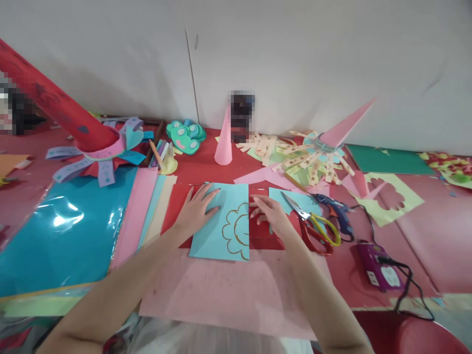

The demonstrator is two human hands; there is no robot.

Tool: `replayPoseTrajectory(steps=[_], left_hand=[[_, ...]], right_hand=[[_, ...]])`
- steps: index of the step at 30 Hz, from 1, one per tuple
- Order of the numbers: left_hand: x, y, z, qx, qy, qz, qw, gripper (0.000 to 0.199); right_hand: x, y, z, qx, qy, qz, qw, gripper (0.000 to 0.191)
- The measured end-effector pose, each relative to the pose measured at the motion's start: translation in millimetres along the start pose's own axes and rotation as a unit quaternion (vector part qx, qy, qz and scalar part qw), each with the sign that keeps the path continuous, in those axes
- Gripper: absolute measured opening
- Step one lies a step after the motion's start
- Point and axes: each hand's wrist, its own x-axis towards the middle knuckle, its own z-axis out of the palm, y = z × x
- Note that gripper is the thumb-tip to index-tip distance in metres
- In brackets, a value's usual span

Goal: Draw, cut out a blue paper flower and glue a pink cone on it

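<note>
A light blue sheet of paper (206,241) lies in front of me with half a scalloped flower outline drawn in brown at its right edge. My left hand (195,211) rests on the sheet's upper left part, fingers spread out. Just right of the sheet, my right hand (271,214) hovers or rests over red paper (260,241), its fingers loosely bent and slightly apart, with nothing visible in them. Beside that hand lie scissors (313,221) with one yellow and one red handle, partly over another light blue piece (278,194).
A large pink sheet (221,290) lies nearest me. On the right are a glue gun (337,214) and a purple power socket box (381,268) with a black cord. Behind stand pink paper cones (223,142). Markers (160,152) and blue plastic-wrapped paper (73,231) are left.
</note>
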Motion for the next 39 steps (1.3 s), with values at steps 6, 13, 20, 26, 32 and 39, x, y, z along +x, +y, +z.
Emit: replayPoseTrajectory(steps=[6,13,20,26,32,39], left_hand=[[1,-1,-0.7,-0.038,-0.018,0.059,0.997,0.056],[2,-1,-1.9,-0.202,0.029,0.017,0.979,0.058],[14,-11,9.0,-0.592,0.108,-0.105,0.792,0.055],[8,0,-5.8,-0.572,-0.003,-0.063,0.818,0.049],[-2,32,-16.7,-0.529,-0.04,-0.002,0.847,0.063],[17,75,0.0,-0.662,0.128,-0.126,0.728,0.034]], right_hand=[[2,6,12,-0.129,0.037,-0.077,0.988,0.034],[2,2,-13,-0.148,-0.085,-0.077,0.982,0.038],[13,-4,-25,0.102,0.111,-0.149,0.977,0.048],[10,-9,-12,0.206,0.161,-0.176,0.949,0.044],[2,-12,1,0.24,0.154,-0.195,0.938,0.039],[-2,-19,7,0.227,0.183,-0.197,0.936,0.04]])
